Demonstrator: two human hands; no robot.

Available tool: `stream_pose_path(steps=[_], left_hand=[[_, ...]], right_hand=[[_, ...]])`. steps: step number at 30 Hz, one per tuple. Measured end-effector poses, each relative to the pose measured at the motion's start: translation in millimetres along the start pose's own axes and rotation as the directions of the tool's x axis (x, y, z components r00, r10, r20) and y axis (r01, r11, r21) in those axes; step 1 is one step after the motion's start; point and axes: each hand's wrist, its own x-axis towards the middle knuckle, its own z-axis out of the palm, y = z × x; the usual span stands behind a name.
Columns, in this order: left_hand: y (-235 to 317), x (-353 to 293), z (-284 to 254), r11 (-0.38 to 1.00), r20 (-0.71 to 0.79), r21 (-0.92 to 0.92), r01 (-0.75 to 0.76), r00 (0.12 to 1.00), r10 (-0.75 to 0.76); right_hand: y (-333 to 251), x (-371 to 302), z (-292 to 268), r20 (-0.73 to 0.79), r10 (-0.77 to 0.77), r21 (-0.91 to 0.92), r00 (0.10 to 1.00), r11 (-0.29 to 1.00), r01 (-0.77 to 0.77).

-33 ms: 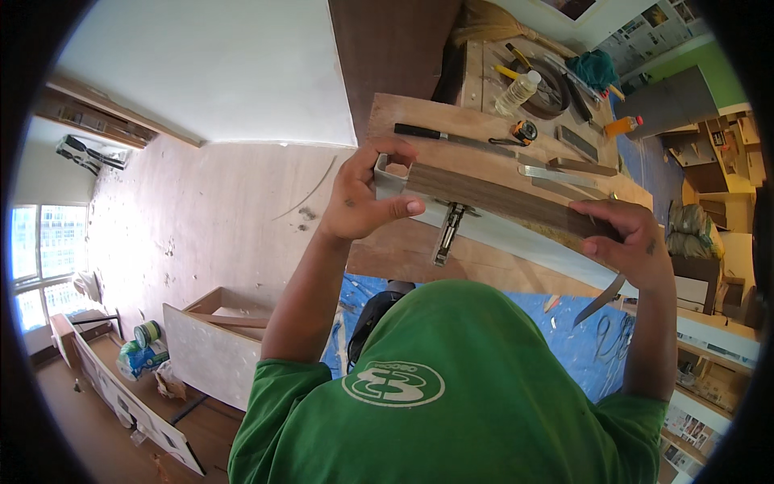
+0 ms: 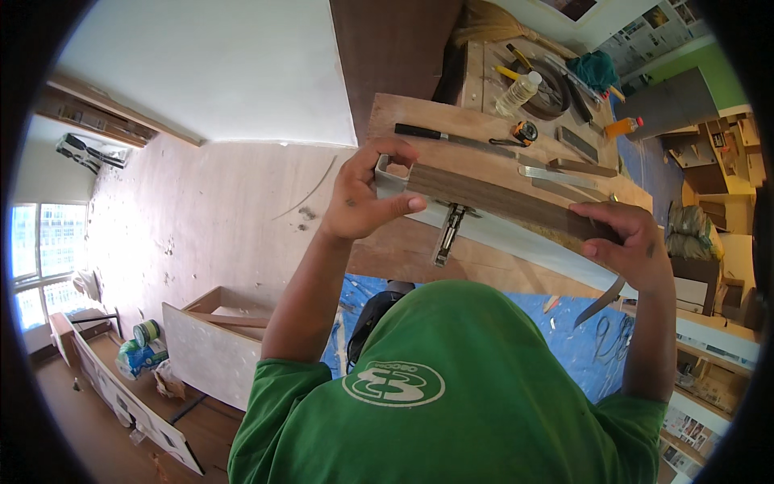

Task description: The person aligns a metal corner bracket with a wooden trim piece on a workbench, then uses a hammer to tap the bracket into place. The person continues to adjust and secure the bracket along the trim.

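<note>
Virtually unmoved since the earlier frame, the left hand (image 2: 355, 198) and right hand (image 2: 639, 248), fingers part-curled, clasp a dark-edged board (image 2: 496, 194) at frame centre; a metal hinge (image 2: 449, 235) juts below, a tape measure (image 2: 526, 133) lies upper right.

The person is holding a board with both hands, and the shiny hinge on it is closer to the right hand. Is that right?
Not quite: the head view shows the shiny hinge closer to the left hand, not the right hand. Both hands do hold the board.
</note>
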Motion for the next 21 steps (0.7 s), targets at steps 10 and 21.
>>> stream_pose_path(steps=[10,21], left_hand=[[-3.7,11.7,3.2,0.997,-0.037,0.064,-0.045,0.998,0.047],[-2.5,9.1,18.5,0.984,-0.14,0.145,-0.103,0.982,0.124]], right_hand=[[15.5,-4.5,0.3,-0.142,-0.037,0.082,0.989,0.995,0.049],[-3.7,-11.3,20.0,-0.184,-0.082,0.033,0.98,0.995,0.089]])
